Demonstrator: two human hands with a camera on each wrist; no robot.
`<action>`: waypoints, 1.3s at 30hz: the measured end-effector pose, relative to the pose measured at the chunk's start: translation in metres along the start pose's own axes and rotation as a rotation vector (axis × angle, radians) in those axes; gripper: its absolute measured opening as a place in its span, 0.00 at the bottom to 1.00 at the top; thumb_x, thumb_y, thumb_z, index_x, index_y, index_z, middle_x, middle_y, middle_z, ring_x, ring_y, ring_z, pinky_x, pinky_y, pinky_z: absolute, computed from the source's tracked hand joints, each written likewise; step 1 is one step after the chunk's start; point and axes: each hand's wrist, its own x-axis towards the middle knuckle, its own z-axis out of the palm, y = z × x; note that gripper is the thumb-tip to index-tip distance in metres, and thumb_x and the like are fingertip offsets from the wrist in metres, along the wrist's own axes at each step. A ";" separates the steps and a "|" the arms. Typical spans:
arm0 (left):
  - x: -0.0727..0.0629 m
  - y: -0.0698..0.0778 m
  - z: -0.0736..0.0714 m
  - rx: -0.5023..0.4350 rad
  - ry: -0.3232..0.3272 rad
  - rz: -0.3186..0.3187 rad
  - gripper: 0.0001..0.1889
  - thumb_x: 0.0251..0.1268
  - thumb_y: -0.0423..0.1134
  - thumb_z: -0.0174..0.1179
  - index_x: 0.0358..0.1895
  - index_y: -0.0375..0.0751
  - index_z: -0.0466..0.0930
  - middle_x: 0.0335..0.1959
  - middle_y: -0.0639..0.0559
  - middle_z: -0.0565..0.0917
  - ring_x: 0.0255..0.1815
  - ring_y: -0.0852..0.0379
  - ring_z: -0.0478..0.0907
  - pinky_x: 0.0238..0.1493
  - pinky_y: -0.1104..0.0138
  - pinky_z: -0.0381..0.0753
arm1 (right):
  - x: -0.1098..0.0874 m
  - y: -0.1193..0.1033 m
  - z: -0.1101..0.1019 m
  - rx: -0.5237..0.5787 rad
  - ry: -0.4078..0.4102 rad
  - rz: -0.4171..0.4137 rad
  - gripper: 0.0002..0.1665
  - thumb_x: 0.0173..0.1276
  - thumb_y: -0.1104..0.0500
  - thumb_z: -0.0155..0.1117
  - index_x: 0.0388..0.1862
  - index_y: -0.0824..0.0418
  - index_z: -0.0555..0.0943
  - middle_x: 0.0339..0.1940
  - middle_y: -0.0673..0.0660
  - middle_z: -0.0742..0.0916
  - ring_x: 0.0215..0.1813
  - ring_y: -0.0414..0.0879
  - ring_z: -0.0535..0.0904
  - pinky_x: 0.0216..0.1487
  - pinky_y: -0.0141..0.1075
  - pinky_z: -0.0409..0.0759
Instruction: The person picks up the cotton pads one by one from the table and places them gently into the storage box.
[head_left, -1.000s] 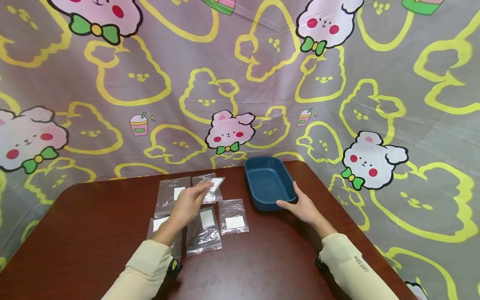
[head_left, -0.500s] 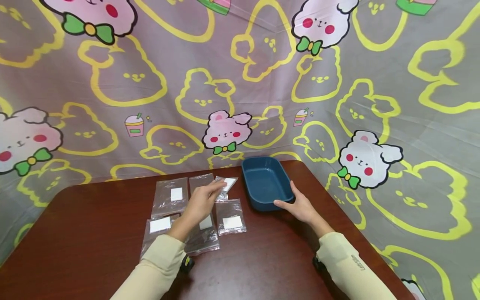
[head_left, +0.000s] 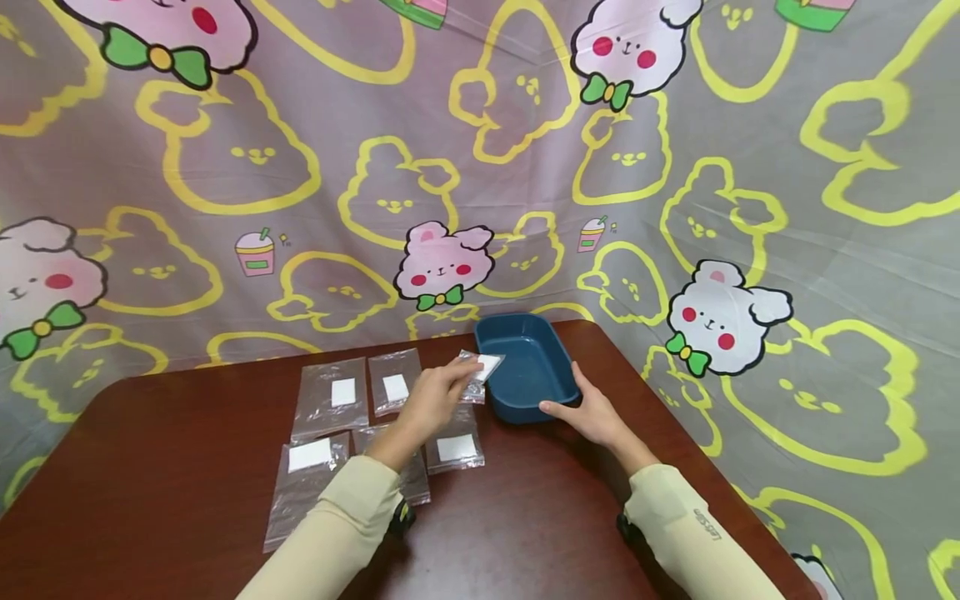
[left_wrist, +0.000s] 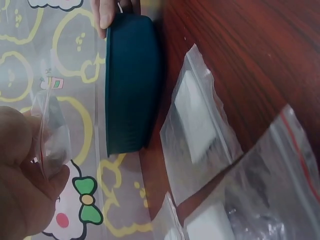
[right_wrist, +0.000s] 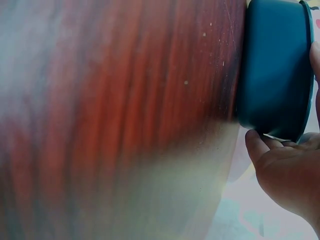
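My left hand (head_left: 433,404) pinches a small clear zip bag (head_left: 487,367) with a white label, held up so that it overlaps the left rim of a blue plastic basin (head_left: 517,410). In the left wrist view the held bag (left_wrist: 56,137) hangs between fingers and thumb, beside the basin's wall (left_wrist: 132,85). My right hand (head_left: 596,412) grips the basin's near right corner, thumb on the near side and fingers along the right. The right wrist view shows that hand (right_wrist: 290,170) against the basin's end (right_wrist: 277,65). No contents show in the basin.
Several clear zip bags with white labels lie flat in two rows, among them a back left bag (head_left: 315,404), a front left bag (head_left: 300,492) and one near the basin (head_left: 456,448). A patterned cloth (head_left: 525,250) hangs behind the brown table (head_left: 150,483).
My left hand has carried the small zip bag rightward from the back row to the basin's rim. My right hand keeps its grip on the basin; the view has shifted slightly.
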 end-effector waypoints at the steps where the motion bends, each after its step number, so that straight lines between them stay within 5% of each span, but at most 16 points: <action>1: 0.001 0.001 0.001 0.002 -0.003 -0.005 0.15 0.74 0.33 0.59 0.59 0.44 0.85 0.60 0.49 0.82 0.67 0.46 0.73 0.67 0.53 0.70 | 0.000 -0.001 0.000 0.001 0.000 -0.003 0.72 0.58 0.30 0.71 0.84 0.59 0.40 0.81 0.66 0.57 0.77 0.65 0.58 0.71 0.62 0.60; 22: 0.023 0.015 0.038 0.061 -0.037 0.014 0.14 0.75 0.35 0.59 0.58 0.48 0.86 0.55 0.46 0.85 0.54 0.48 0.84 0.54 0.53 0.82 | 0.000 -0.001 0.003 0.015 0.021 -0.024 0.70 0.59 0.33 0.73 0.83 0.61 0.44 0.80 0.67 0.61 0.75 0.65 0.62 0.71 0.60 0.62; 33: 0.031 0.021 0.050 0.068 -0.098 -0.013 0.16 0.76 0.38 0.57 0.62 0.51 0.83 0.60 0.50 0.82 0.65 0.50 0.76 0.59 0.55 0.79 | 0.001 0.001 0.002 0.028 0.014 -0.016 0.69 0.60 0.34 0.73 0.83 0.61 0.43 0.81 0.66 0.59 0.76 0.63 0.60 0.72 0.59 0.60; 39: 0.035 0.023 0.055 0.079 -0.107 0.048 0.17 0.77 0.37 0.56 0.64 0.49 0.82 0.62 0.50 0.81 0.69 0.47 0.71 0.65 0.52 0.73 | 0.000 0.001 0.002 0.027 0.010 -0.009 0.69 0.60 0.34 0.73 0.84 0.60 0.43 0.81 0.65 0.58 0.77 0.63 0.59 0.72 0.60 0.60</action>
